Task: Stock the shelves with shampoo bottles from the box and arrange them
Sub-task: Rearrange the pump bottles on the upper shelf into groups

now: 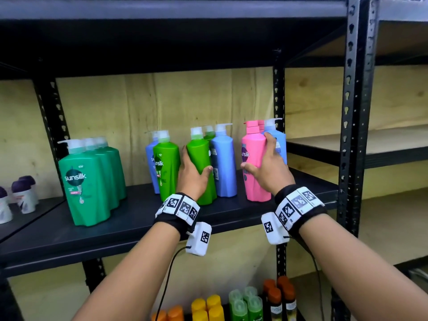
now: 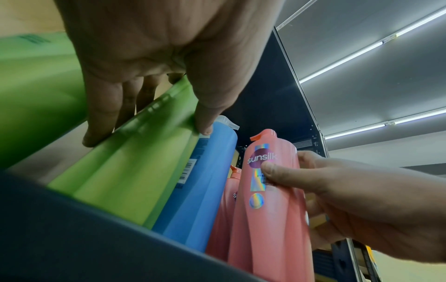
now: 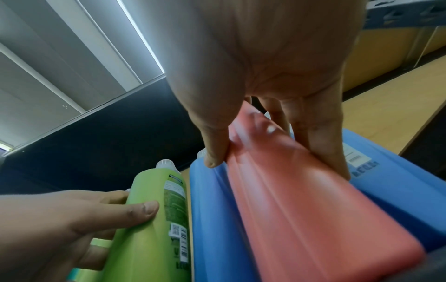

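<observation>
Two hands are at work on one dark shelf [image 1: 129, 218], and both of yours are full. Your left hand [image 1: 193, 172] wraps the light green bottle [image 1: 201, 167], thumb across its near face and fingers round the far side, so its back label turns away from you. A matching green bottle [image 1: 167, 165] stands just beyond your fingers on the outer side, its "sunsilk" logo facing forward; you are probably twisting yours round to match. A blue bottle [image 1: 223, 165] touches your thumb side, with its barcode label visible in the left wrist view.

Your right hand [image 1: 269, 167] grips the pink bottle [image 1: 253, 163], thumb low on the front, fingers curled round the far edge against a second blue bottle [image 1: 279, 147]. "sunsilk" reads on a dark purple badge above your thumb, with a holographic strip and a round holographic sticker below it; the small print is too blurred to read. More pink pump tops show behind it, so the colours seem to be going in rows front to back.

Well away from your left fingers stands a row of dark green bottles [image 1: 92, 181], marked "sunsilk" and "NEW". Both held bottles sit upright on the shelf, not lifted clear. No box is in view.
</observation>
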